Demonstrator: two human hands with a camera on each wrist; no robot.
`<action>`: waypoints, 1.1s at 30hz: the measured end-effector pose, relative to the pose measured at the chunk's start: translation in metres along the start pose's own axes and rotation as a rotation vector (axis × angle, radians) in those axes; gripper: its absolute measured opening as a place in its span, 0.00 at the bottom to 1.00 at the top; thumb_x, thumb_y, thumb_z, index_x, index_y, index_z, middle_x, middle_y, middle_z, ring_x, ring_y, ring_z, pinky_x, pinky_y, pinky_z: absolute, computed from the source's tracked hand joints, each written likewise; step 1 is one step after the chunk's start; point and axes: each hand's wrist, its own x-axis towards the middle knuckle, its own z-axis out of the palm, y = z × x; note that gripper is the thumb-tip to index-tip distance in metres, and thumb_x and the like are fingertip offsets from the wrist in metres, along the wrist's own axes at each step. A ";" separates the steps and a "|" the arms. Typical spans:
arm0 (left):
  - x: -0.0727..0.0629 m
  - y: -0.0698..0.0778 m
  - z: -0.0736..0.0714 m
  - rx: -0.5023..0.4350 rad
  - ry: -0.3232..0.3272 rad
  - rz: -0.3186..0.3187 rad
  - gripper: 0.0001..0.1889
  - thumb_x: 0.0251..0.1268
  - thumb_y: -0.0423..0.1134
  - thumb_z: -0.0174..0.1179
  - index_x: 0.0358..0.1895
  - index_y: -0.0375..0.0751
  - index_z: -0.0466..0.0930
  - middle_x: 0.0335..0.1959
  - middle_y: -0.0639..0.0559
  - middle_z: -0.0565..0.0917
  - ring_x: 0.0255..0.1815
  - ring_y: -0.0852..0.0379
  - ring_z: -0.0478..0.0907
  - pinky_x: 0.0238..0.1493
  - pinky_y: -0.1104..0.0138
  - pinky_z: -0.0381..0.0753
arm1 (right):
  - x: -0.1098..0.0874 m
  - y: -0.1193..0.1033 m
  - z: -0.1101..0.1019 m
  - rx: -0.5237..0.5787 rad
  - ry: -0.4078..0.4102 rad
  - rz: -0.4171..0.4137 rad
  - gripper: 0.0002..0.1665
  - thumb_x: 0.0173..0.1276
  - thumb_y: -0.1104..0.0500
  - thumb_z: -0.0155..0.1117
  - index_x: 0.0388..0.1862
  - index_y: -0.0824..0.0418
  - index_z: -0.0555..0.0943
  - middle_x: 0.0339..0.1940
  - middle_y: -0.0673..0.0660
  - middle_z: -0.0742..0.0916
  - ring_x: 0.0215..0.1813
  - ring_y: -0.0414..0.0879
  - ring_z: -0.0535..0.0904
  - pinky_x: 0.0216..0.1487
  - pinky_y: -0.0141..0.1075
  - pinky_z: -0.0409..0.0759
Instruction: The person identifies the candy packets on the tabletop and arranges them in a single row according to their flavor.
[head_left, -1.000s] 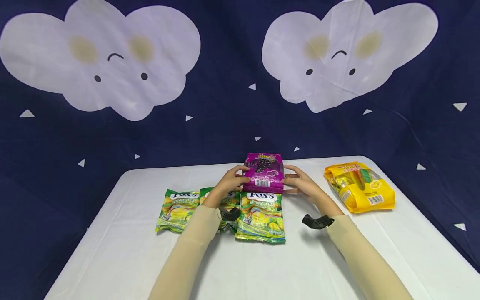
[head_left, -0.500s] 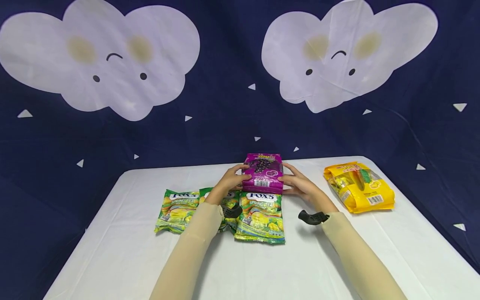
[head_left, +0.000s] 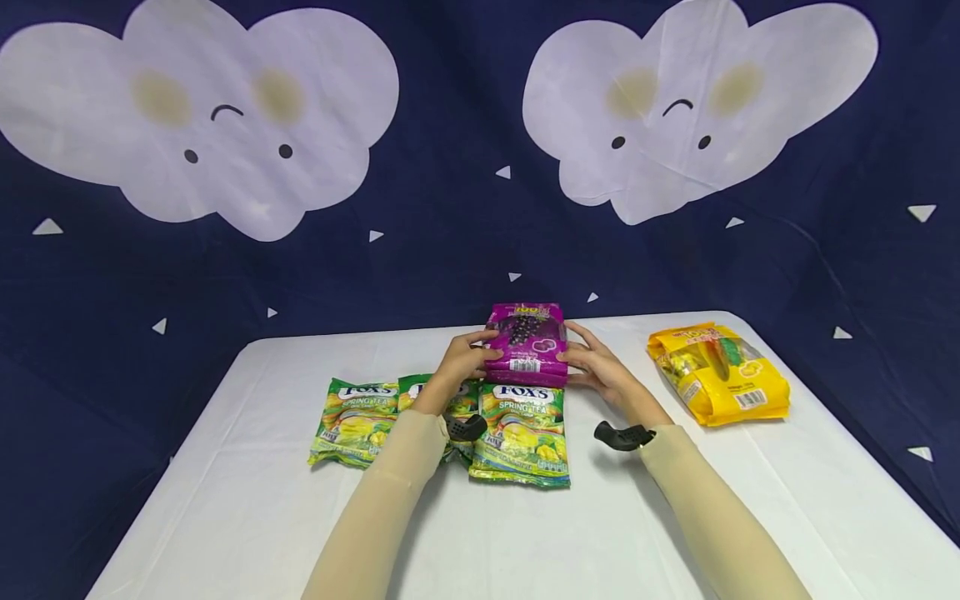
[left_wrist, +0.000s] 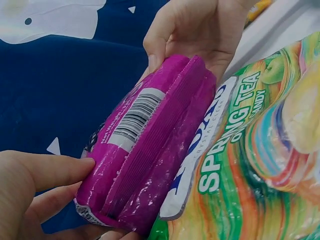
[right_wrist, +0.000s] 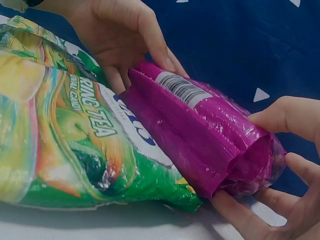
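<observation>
A purple candy bag point(head_left: 525, 343) with a grape picture lies at the back middle of the table, between both hands. My left hand point(head_left: 459, 364) grips its left side, thumb on top near the barcode and fingers around the edge. On the opposite side, my right hand point(head_left: 602, 368) holds the bag the same way, thumb on the upper face and fingers lower down. The bag's near crimped end overlaps the top of a green Fox's Spring Tea candy bag point(head_left: 521, 437), as both wrist views show; part of that Fox's logo is covered.
Two more green Fox's bags, one at the left point(head_left: 356, 421) and a middle bag point(head_left: 462, 402) partly behind my left wrist, lie in a row. A yellow candy bag point(head_left: 720, 375) lies at the right on the white table point(head_left: 247, 517). A dark blue cloud-print backdrop point(head_left: 450, 192) stands behind.
My right hand has come slightly left, its thumb now over the purple bag's edge. The purple bag has shifted very slightly upward in view. The other bags stay where they were.
</observation>
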 end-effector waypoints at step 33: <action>-0.036 0.012 0.015 0.022 0.000 0.157 0.24 0.62 0.35 0.65 0.63 0.46 0.77 0.63 0.41 0.71 0.58 0.44 0.73 0.49 0.55 0.81 | -0.043 -0.019 0.000 0.010 0.008 -0.115 0.46 0.66 0.70 0.58 0.78 0.49 0.52 0.71 0.67 0.66 0.47 0.47 0.82 0.49 0.42 0.82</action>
